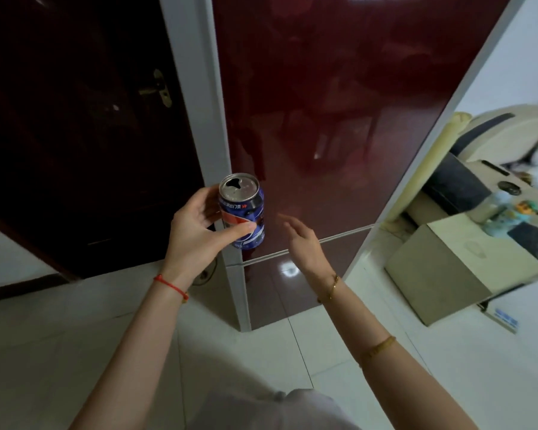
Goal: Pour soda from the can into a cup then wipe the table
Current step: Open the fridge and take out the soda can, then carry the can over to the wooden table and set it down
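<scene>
Nothing poured yet — no cup or surface is in view. Left hand grips the opened can upright at about nine o'clock of the right hand, which hovers relaxed, fingers loose, holding nothing — pouring and wiping both remain.

A home, by its furnishings: a tall glossy dark-red fridge stands on pale glazed floor tiles beside a dark wooden door with a brass lever handle, and a cream padded massage armchair sits beyond.
</scene>
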### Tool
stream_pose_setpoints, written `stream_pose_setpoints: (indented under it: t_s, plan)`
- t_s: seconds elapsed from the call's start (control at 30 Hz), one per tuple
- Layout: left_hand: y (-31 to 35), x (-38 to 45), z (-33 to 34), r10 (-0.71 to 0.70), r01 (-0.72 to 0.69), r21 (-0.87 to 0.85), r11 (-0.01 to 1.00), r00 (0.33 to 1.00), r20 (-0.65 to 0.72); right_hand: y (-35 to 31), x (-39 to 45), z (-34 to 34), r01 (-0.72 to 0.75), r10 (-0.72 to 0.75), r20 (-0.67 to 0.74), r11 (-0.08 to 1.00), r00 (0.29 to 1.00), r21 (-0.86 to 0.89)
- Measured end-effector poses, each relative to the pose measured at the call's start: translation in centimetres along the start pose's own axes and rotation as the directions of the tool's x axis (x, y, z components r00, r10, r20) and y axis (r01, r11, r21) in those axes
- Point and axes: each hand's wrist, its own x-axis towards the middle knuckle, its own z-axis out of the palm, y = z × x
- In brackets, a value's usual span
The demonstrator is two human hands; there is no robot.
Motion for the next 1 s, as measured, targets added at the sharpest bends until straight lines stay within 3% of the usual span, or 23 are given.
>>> stream_pose_setpoints:
  t_s: [0.2,0.53,0.8,1.0]
  plan:
    - [-1.1,0.2,2.9,0.016,-0.014,-0.016,1.000,0.990,0.141,0.4,-3.3,-1.4,-0.209,0.188,0.097,0.932,0.977,0.295]
    - [-2.1,-1.3,8.1,0.040,-0.035,-0.019,0.999,0.905,0.423,3.7,-8.2,-4.9,-0.316,0.387,-0.030,0.794,0.922,0.520]
    - [-0.9,-5.0,15.0,0.079,-0.071,-0.040,0.997,0.722,0.688,7.3,-14.7,-10.9,-0.245,0.444,-0.090,0.639,0.891,0.729]
    - [0.0,-9.2,20.9,0.081,-0.041,-0.069,0.997,0.521,0.850,10.4,-20.7,-15.3,-0.161,0.481,-0.198,0.606,0.854,0.779]
